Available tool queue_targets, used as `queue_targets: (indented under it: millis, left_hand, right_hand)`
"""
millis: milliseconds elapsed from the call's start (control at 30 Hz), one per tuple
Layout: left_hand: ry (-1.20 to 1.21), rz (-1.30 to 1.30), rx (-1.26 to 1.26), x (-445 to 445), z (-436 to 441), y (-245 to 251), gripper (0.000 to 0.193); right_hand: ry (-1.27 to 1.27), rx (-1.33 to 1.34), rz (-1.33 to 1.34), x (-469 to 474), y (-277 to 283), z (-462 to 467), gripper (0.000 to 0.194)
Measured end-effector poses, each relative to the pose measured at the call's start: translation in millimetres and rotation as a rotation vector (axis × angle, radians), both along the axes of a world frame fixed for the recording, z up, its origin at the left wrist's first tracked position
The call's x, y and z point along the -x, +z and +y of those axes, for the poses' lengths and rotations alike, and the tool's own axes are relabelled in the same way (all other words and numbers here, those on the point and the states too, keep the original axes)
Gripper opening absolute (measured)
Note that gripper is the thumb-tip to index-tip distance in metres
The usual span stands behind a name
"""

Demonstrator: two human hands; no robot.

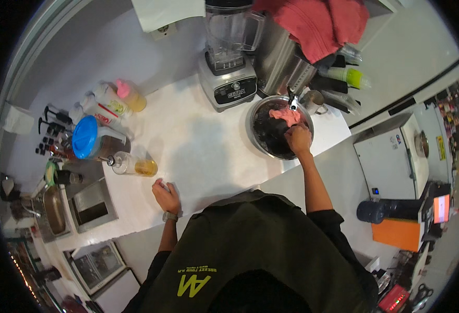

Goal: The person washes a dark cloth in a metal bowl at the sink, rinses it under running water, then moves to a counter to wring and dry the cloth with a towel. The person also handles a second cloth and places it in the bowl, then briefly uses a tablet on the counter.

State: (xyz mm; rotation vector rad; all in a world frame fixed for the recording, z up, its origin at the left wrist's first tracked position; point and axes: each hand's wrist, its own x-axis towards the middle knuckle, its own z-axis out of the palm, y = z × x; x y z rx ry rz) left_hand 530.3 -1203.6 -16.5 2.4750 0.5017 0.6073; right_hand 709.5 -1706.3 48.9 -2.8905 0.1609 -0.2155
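My right hand (299, 139) reaches into a round metal basin (251, 135) with a dark inside, at the counter's right end. Its fingers point down, close to a crumpled pink cloth (284, 115) in the basin; whether they grip anything is hidden. A small tap (293, 102) from a stainless-steel dispenser (278, 58) hangs over the basin's far side. My left hand (167, 198), with a watch on the wrist, rests near the counter's front edge, fingers slightly apart and holding nothing. Just beyond it stands a clear bottle (145, 167) of yellow liquid with a metal spout.
A Getra blender (229, 78) stands against the wall. A metal cup (314, 102) sits right of the basin. Blue-lidded pitcher (108, 143), squeeze bottles (131, 98) and a sink (54, 211) lie leftward. A red towel (315, 23) drapes over the dispenser; cup stacks (343, 76) stick out beside it.
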Motion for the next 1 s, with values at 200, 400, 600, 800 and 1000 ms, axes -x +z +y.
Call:
queue_targets:
  millis: [200, 400, 600, 800, 1000]
  left_hand:
    - [0.028, 0.004, -0.031, -5, -2, 1, 0.031]
    - [0.039, 0.012, -0.054, -7, -4, 2, 0.03]
    - [0.049, 0.016, -0.082, -9, -7, 5, 0.03]
    - [0.053, 0.072, -0.073, -8, -2, -2, 0.032]
    - [0.037, 0.049, -0.056, -8, -3, 0, 0.032]
  right_hand:
    - [0.126, 0.018, -0.176, 1, 85, 3, 0.009]
    - [0.134, -0.043, -0.38, 5, 161, 7, 0.011]
    - [0.155, -0.092, -0.463, 7, 230, 7, 0.01]
    - [0.221, -0.129, -0.555, 6, 286, 17, 0.012]
    - [0.237, -0.099, -0.63, 1, 331, 18, 0.013]
